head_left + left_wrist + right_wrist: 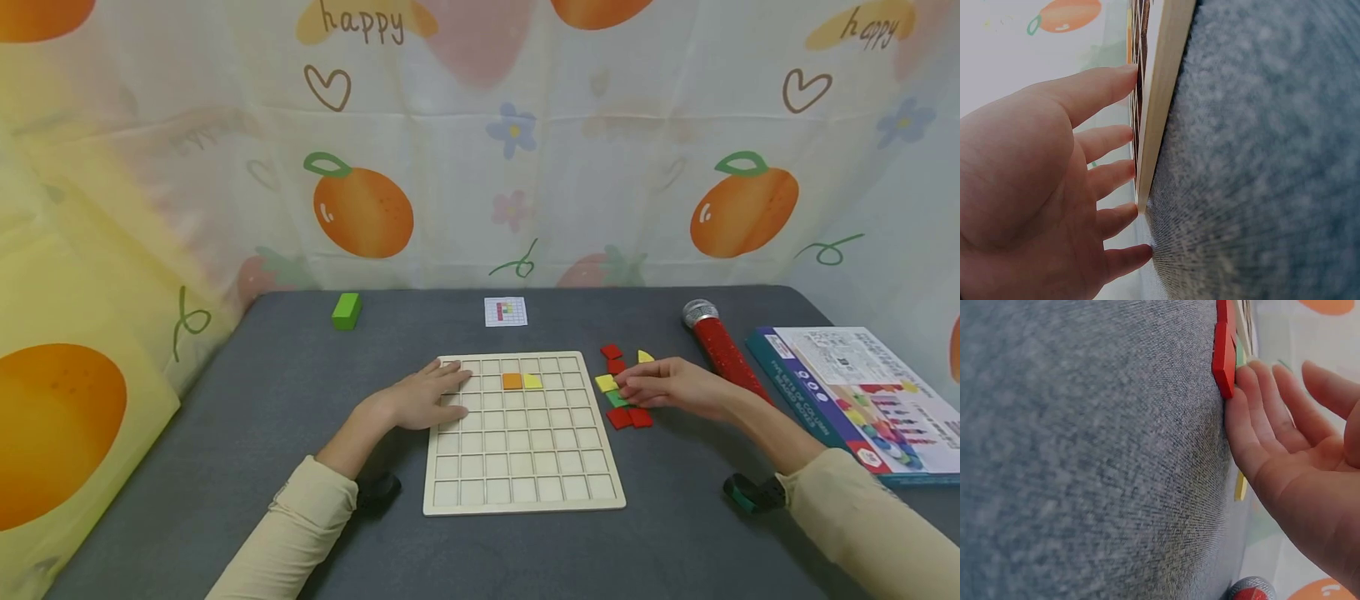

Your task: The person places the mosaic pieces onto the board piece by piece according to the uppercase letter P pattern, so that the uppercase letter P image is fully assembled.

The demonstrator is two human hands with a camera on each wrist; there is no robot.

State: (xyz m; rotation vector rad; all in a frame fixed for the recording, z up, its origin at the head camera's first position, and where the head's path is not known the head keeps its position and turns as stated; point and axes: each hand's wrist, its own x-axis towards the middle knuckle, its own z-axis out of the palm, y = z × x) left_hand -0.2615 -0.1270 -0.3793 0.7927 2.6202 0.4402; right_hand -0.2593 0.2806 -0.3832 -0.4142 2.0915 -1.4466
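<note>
A pale wooden grid board (521,466) lies flat on the grey table, holding an orange tile (512,381) and a yellow tile (532,381) side by side in its second row. My left hand (423,397) rests over the board's left edge, fingers spread; in the left wrist view its fingertips touch the rim. Right of the board, my right hand (681,388) reaches over loose tiles, fingers nearly straight and thumb apart, with nothing visible between them. By its fingertips are a yellow tile (605,383), a green tile (617,399) and a red tile (1224,359).
A small printed pattern card (506,312) lies behind the board. A green block (347,311) stands at the back left. On the right are a red microphone (726,350) and a thick boxed set (825,400). A patterned cloth (450,208) hangs behind the table.
</note>
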